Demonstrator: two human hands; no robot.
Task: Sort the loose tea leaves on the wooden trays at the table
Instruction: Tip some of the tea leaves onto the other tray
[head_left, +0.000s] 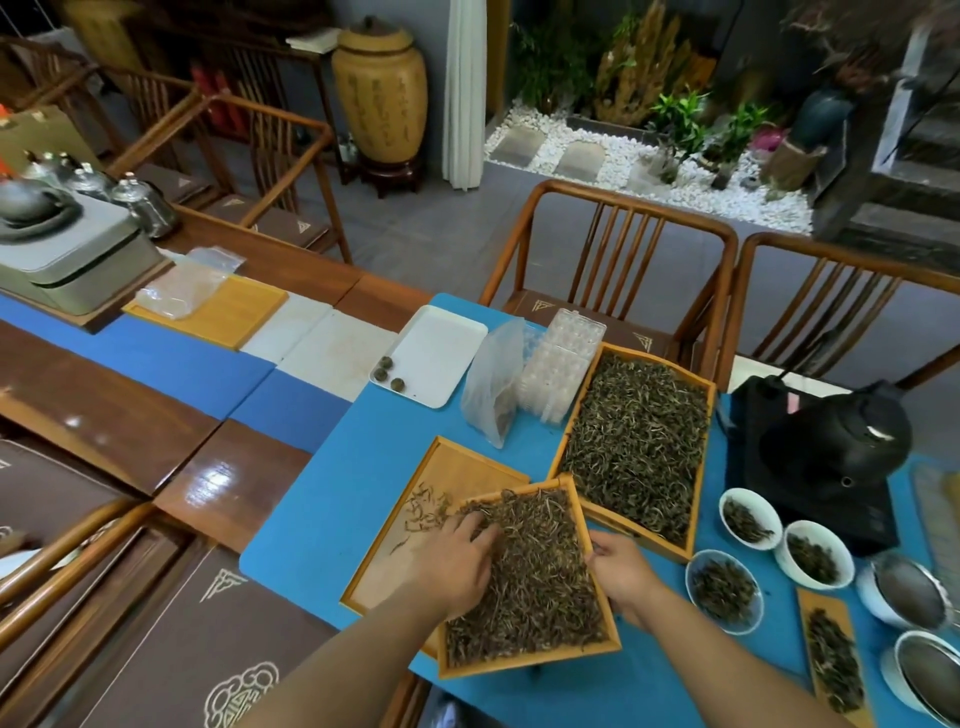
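Steadying the near tray (602, 647) by its right rim, our right hand (621, 574) curls around the edge while our left hand (457, 558) rakes the loose tea leaves (535, 577) inside it with relaxed fingers, gripping nothing. We should tease strands leftward gently — onto the nearly bare tray (395, 561) underneath — keeping the near tray level.

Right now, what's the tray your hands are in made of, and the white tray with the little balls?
The tea tray looks like pale wood or bamboo, matte, with faint grain on its rim. The white tray looks like smooth plastic or ceramic; I can't tell which. It has an even, slightly glossy surface and rounded corners.
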